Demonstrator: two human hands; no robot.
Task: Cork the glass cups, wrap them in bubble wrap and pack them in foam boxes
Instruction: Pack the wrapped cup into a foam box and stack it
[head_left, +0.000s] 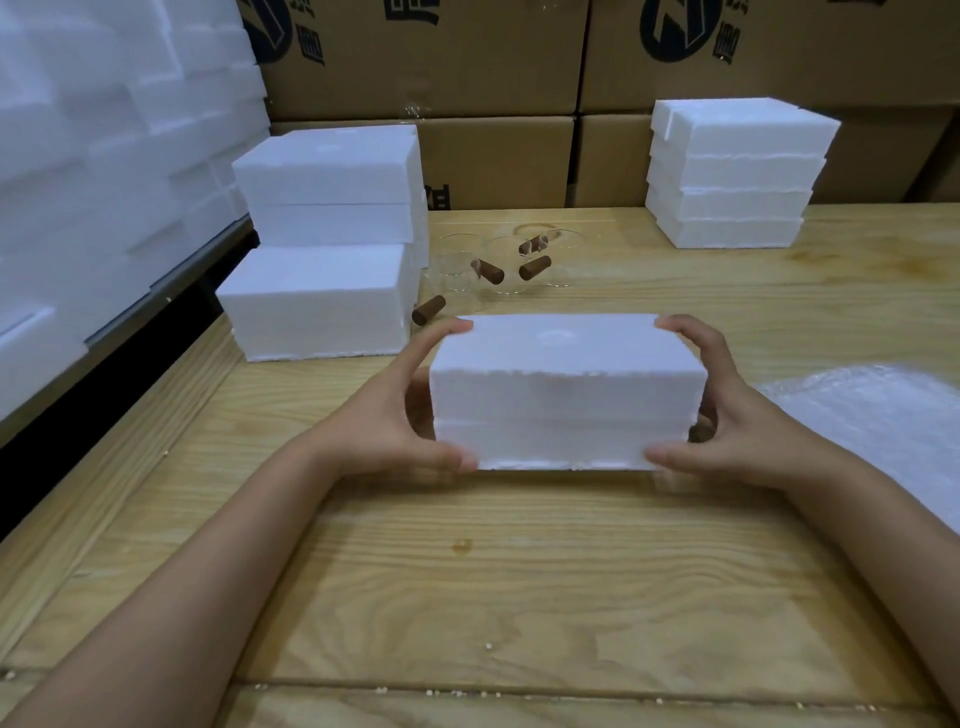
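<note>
— Where is the closed foam box (566, 395)?
— Near the middle of the wooden table (467, 571). The left hand (395, 415) grips its left end with thumb and fingers, and the right hand (727, 415) grips its right end.
— The glass cups (498, 265)?
— Farther back, among loose corks (535, 267). The bubble wrap (883, 426) lies at the right.

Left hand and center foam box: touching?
Touching. Head view shows the left hand gripping the foam box, thumb on its lower front edge, forefinger on its top corner.

Two hands (387, 415), four visible corks (535, 267), about three cups (460, 262), several foam boxes (566, 395).
</note>
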